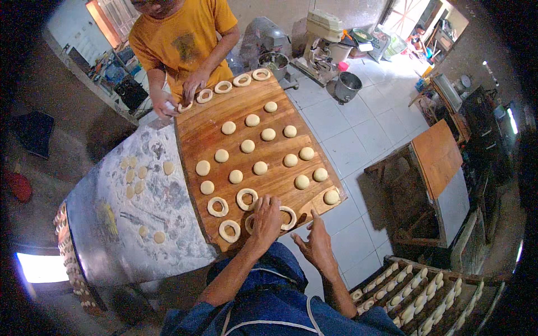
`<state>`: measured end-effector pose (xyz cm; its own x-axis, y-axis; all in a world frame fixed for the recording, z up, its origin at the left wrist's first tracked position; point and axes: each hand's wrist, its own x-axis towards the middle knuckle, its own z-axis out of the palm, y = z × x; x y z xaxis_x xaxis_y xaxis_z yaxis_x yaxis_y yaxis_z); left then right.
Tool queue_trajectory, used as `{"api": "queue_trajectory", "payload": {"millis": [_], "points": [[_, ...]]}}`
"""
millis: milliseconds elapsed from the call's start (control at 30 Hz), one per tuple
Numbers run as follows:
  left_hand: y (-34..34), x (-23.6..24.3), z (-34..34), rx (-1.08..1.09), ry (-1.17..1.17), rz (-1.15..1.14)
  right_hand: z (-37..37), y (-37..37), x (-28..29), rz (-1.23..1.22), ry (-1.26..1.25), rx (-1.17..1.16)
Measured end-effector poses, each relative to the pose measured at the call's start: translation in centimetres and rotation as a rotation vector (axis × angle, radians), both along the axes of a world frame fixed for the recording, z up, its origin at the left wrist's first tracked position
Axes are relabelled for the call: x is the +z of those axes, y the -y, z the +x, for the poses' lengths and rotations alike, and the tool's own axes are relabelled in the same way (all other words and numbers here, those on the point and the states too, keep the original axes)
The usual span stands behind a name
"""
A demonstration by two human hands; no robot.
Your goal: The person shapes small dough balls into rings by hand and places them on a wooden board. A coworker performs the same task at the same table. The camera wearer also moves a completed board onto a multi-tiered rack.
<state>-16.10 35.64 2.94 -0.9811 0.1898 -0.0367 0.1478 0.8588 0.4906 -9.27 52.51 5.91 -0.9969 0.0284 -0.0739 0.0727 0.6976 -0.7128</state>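
Note:
My left hand (267, 221), fingers curled and closed, rests over partly hidden dough rings near the lower edge of the wooden board (190, 129); what it grips is unclear. A dough ring (288, 223) shows at its right, others (230, 238) at its left. My right hand (311, 241) is at the board's front right edge, index finger stretched out, thumb apart, holding nothing visible. Several round dough pieces (260, 168) sit in rows on the board.
Across the board, a co-worker in yellow (182, 50) handles rings. A floured metal table (117, 224) lies left. A wooden cabinet (437, 157) stands right, a dough-filled rack (426, 291) lower right. Mixers (319, 50) and a metal pot (347, 87) stand behind.

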Motion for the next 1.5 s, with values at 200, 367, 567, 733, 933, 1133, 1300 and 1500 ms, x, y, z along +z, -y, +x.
{"api": "queue_trajectory", "payload": {"millis": [200, 367, 567, 733, 933, 1133, 1300, 1500], "points": [[0.7, 1.3, -0.5, -0.040, 0.099, 0.230, -7.4, -0.5, -0.5, 0.167, -0.295, 0.072], [2.1, 1.1, 0.5, -0.021, -0.132, 0.380, -12.8, 0.0, -3.0, 0.585, -0.458, 0.283], [13.5, 1.8, 8.5, 0.245, -0.217, 0.380, -14.5, 1.9, 3.0, 0.550, 0.197, 0.239], [23.3, 1.9, 16.7, 0.588, -0.253, 0.358, -10.2, 4.3, 0.8, -0.146, 0.094, 0.276], [31.0, 0.2, 24.2, 0.895, -0.331, 0.319, -3.8, 28.5, -1.0, -0.108, 0.060, 0.837], [35.5, 0.7, 25.4, 0.920, -0.377, 0.355, -0.3, 42.2, -6.7, 0.087, -0.188, 0.810], [36.1, -0.5, 22.7, 0.882, -0.248, 0.489, -0.8, 41.9, -4.9, -0.023, -0.138, 0.986], [36.2, -2.2, 19.4, 0.894, -0.124, 0.936, 1.8, 41.2, -5.2, -0.588, 0.311, 0.627]]}}
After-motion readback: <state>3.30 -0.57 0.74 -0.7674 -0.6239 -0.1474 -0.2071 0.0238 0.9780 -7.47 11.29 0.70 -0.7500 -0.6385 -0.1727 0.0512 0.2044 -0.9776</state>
